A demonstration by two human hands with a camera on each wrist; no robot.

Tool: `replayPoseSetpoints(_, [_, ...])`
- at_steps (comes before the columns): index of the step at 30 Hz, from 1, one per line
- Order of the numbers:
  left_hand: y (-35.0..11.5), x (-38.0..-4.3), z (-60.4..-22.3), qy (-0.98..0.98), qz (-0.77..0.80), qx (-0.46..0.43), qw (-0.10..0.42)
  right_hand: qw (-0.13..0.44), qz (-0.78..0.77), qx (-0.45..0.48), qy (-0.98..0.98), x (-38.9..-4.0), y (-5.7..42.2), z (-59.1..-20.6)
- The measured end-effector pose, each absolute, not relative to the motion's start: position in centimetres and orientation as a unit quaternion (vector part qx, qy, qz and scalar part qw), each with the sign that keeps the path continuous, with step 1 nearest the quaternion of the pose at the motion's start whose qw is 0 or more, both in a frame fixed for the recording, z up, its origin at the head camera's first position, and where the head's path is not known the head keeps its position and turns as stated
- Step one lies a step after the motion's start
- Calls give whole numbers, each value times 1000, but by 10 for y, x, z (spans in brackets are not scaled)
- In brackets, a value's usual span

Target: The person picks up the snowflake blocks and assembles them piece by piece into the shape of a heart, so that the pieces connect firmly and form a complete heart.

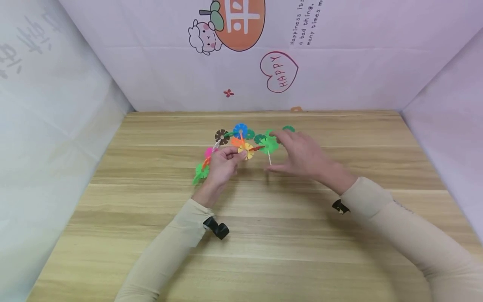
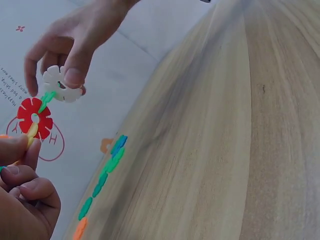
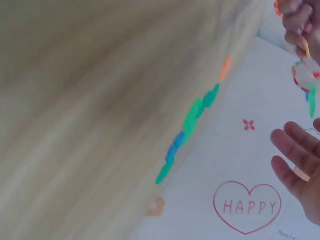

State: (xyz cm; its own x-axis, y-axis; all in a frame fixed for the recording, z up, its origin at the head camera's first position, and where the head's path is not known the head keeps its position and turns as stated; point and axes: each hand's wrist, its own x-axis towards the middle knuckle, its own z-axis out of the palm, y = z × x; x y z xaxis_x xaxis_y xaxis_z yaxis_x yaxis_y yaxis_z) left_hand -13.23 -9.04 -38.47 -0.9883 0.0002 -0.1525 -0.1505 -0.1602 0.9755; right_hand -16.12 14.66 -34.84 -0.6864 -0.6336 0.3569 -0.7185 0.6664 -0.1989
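My left hand (image 1: 222, 165) pinches a yellow notched plastic disc (image 1: 248, 152) between thumb and fingers. That disc belongs to a chain of interlocked coloured discs, with a blue disc (image 1: 237, 128), a brown disc (image 1: 219, 135) and a green disc (image 1: 201, 171) along it, partly hidden behind the hand. On the other side of the yellow disc come a red disc (image 2: 42, 111), a light green disc (image 1: 269, 145) and a white disc (image 2: 53, 76) at the end. My right hand (image 1: 305, 155) has its thumb and fingers spread apart around this end, overlapping the white disc in the left wrist view.
Several loose discs lie in a row along the table's back, among them an orange disc (image 3: 226, 67), a light green disc (image 3: 191, 117) and a blue disc (image 3: 174, 147). A printed white cloth (image 1: 166, 75) rises behind the wooden table (image 1: 264, 251).
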Motion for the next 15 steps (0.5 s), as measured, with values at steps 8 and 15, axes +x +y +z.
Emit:
replayPoseSetpoints(8, [-89,-131,-385,674,733,-27,87,106,98,456,-878,-165,149,-342])
replayPoseSetpoints(15, [-90,-130,-385,668,739,-26,89,139,126,497,-847,-166,153,-349])
